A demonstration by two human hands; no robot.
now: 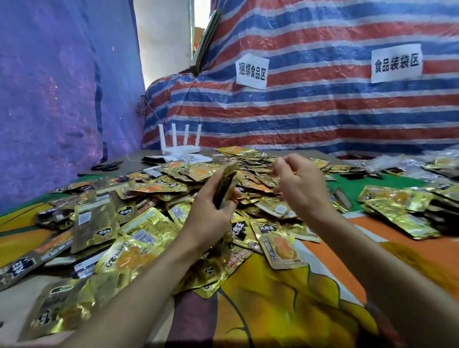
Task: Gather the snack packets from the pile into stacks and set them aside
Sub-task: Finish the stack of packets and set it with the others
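Our left grip clasped the packet stack upright, presumably to square it. Our right grip hovered slack, empty, over the pile.

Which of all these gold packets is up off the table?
The small stack gripped edge-up in the left hand, over the middle of the pile; all the others lie flat.

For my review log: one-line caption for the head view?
Left hand grips a stack of snack packets above the pile; right hand hovers curled alongside.
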